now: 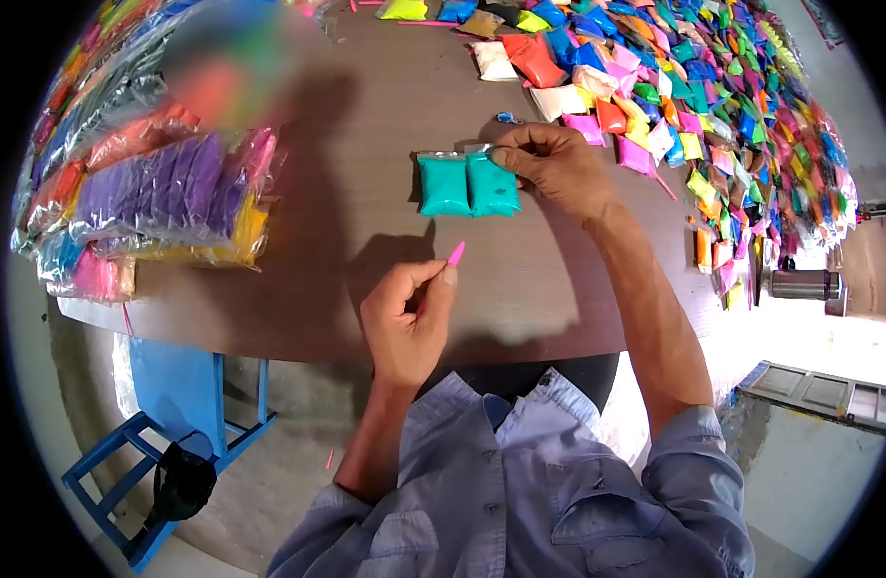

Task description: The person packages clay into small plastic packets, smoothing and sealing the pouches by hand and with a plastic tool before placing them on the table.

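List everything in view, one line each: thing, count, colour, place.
teal packets: two, teal, side by side at the table's middle, the right one's clear top pinched by the right hand
pink stick: one, pink, in the left hand's grip, tip up
loose packets: too many to count, mixed colours, spread over the table's far right
bagged packets: several clear bags, purple, yellow, orange, pink, stacked at the table's left
table: one, brown
stool: one, blue, under the table's left edge
metal cylinder: one, silver, at the right
shirt: one, pale blue, bottom
left hand: shut on the stick
right hand: shut on a packet's top
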Demonstrator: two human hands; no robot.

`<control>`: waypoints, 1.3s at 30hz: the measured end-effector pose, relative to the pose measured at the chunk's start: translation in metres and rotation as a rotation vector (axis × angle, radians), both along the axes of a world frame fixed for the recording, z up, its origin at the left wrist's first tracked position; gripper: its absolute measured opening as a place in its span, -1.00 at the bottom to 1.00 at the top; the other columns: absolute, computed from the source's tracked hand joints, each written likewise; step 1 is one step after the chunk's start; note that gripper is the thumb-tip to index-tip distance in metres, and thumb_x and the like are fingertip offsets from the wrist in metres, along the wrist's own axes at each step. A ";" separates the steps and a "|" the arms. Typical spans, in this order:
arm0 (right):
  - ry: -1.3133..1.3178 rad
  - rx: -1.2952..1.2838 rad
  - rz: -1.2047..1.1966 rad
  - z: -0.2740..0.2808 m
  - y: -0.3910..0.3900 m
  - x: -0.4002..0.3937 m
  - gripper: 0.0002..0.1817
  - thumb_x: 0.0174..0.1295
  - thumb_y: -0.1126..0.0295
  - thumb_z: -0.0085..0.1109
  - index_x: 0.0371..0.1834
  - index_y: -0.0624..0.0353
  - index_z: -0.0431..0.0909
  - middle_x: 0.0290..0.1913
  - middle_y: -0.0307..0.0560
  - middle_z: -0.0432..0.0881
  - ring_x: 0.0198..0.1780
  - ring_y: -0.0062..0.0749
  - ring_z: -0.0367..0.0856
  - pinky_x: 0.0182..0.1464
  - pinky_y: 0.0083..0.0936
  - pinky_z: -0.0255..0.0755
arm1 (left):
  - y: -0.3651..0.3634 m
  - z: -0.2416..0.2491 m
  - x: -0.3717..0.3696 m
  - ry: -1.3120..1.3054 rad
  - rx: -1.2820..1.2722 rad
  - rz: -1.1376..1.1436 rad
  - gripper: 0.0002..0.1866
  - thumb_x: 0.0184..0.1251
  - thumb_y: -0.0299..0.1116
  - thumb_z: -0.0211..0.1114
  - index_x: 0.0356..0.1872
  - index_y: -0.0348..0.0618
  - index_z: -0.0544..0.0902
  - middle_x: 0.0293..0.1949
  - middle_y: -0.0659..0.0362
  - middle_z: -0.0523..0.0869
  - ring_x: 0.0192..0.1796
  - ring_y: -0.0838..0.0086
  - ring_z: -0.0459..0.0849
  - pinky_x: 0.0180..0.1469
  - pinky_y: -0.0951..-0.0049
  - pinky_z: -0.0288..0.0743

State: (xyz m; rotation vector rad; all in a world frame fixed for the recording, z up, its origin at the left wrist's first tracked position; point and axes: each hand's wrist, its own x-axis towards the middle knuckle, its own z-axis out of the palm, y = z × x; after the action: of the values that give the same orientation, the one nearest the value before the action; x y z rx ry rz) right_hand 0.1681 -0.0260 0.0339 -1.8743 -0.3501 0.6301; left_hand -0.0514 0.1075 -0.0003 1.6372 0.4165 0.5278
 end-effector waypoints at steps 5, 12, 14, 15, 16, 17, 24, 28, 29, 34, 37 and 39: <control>-0.023 0.013 -0.036 -0.005 0.000 -0.004 -0.75 0.36 0.31 0.46 -0.02 0.22 0.76 -0.30 -0.27 0.71 -0.32 -0.66 0.59 -0.29 -0.61 0.46 | 0.000 -0.001 0.001 -0.026 0.038 -0.013 -0.92 0.47 -0.50 0.42 -0.18 -0.30 0.72 -0.49 0.40 0.59 -0.44 0.81 0.40 -0.42 0.66 0.23; -0.118 0.111 -0.148 -0.007 -0.008 -0.014 -0.63 0.45 0.23 0.37 0.18 0.23 0.70 -0.21 -0.22 0.70 -0.26 -0.63 0.62 -0.21 -0.60 0.52 | 0.001 0.001 0.000 0.000 0.048 -0.014 -0.93 0.41 -0.52 0.45 -0.19 -0.30 0.76 -0.45 0.25 0.69 -0.44 0.72 0.50 -0.40 0.60 0.38; -0.108 0.195 -0.203 -0.013 -0.020 -0.018 -0.70 0.49 0.24 0.30 0.08 0.24 0.73 -0.27 -0.23 0.71 -0.21 -0.61 0.62 -0.14 -0.57 0.53 | 0.004 -0.009 -0.003 -0.011 0.124 -0.011 -0.93 0.44 -0.51 0.43 -0.18 -0.30 0.75 -0.45 0.32 0.66 -0.41 0.75 0.48 -0.38 0.63 0.35; -0.265 0.206 -0.282 -0.017 -0.023 -0.025 -0.74 0.49 0.26 0.28 0.00 0.25 0.74 -0.30 -0.19 0.73 -0.23 -0.61 0.60 -0.16 -0.51 0.53 | 0.002 -0.013 -0.001 -0.020 0.197 0.001 -0.94 0.47 -0.51 0.42 -0.17 -0.29 0.74 -0.45 0.38 0.63 -0.39 0.78 0.46 -0.36 0.65 0.32; -0.379 0.198 -0.294 -0.026 -0.033 -0.029 -0.74 0.48 0.28 0.29 0.00 0.26 0.74 -0.28 -0.16 0.74 -0.23 -0.61 0.60 -0.15 -0.49 0.54 | 0.000 -0.011 0.000 0.000 0.158 0.004 -0.94 0.47 -0.51 0.42 -0.17 -0.29 0.74 -0.43 0.38 0.63 -0.37 0.78 0.46 -0.34 0.65 0.33; -0.490 0.188 -0.301 -0.031 -0.044 -0.033 -0.75 0.47 0.29 0.29 0.00 0.26 0.73 -0.26 -0.12 0.76 -0.23 -0.60 0.59 -0.13 -0.47 0.55 | -0.001 -0.007 -0.001 0.024 0.120 0.008 -0.94 0.47 -0.51 0.41 -0.17 -0.29 0.74 -0.42 0.38 0.64 -0.36 0.78 0.46 -0.33 0.65 0.34; -0.483 0.056 -0.476 -0.021 -0.102 -0.080 -0.79 0.39 0.38 0.35 0.00 0.24 0.74 -0.14 0.04 0.78 -0.27 -0.31 0.73 -0.15 -0.41 0.58 | -0.001 -0.003 0.000 0.003 0.211 -0.061 -0.90 0.47 -0.49 0.41 -0.18 -0.35 0.72 -0.48 0.32 0.61 -0.43 0.76 0.45 -0.40 0.62 0.32; -0.494 -0.045 -0.478 -0.005 -0.131 -0.087 -0.80 0.38 0.39 0.35 -0.02 0.22 0.75 -0.19 0.03 0.75 -0.30 -0.24 0.72 -0.19 -0.38 0.58 | -0.006 0.002 0.000 0.033 0.273 -0.085 -0.91 0.47 -0.50 0.41 -0.18 -0.34 0.72 -0.47 0.28 0.64 -0.43 0.72 0.47 -0.39 0.60 0.35; -0.525 -0.093 -0.476 -0.001 -0.140 -0.087 -0.82 0.37 0.39 0.35 -0.03 0.20 0.75 -0.21 0.02 0.73 -0.31 -0.21 0.72 -0.22 -0.36 0.57 | -0.007 0.000 0.002 0.040 0.321 -0.061 -0.91 0.47 -0.49 0.40 -0.18 -0.33 0.73 -0.45 0.27 0.66 -0.42 0.69 0.50 -0.38 0.58 0.38; -0.630 -0.184 -0.572 0.011 -0.192 -0.075 -0.83 0.31 0.45 0.34 -0.08 0.23 0.75 -0.23 0.01 0.72 -0.35 -0.31 0.67 -0.26 -0.43 0.53 | -0.010 -0.001 0.006 0.042 0.448 -0.012 -0.88 0.49 -0.45 0.40 -0.17 -0.31 0.73 -0.38 0.21 0.72 -0.36 0.62 0.57 -0.31 0.53 0.48; -0.663 -0.243 -0.626 0.019 -0.221 -0.074 -0.83 0.32 0.45 0.34 -0.09 0.24 0.75 -0.23 0.00 0.73 -0.36 -0.30 0.68 -0.27 -0.42 0.54 | -0.010 -0.008 0.007 0.071 0.440 -0.016 -0.89 0.49 -0.45 0.40 -0.18 -0.31 0.73 -0.37 0.20 0.72 -0.36 0.61 0.58 -0.31 0.52 0.49; -0.676 -0.286 -0.648 0.017 -0.242 -0.072 -0.82 0.31 0.43 0.35 -0.08 0.22 0.76 -0.21 -0.01 0.75 -0.38 -0.28 0.70 -0.28 -0.41 0.56 | -0.011 -0.008 0.009 0.068 0.477 -0.036 -0.88 0.49 -0.45 0.40 -0.18 -0.32 0.73 -0.37 0.19 0.73 -0.36 0.61 0.59 -0.31 0.52 0.50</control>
State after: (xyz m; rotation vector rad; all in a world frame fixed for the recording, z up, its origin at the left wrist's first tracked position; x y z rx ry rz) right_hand 0.0966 -0.2679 0.0512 -2.2778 -0.0576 -0.4273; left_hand -0.0424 0.0970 -0.0080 2.1218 0.3244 0.5753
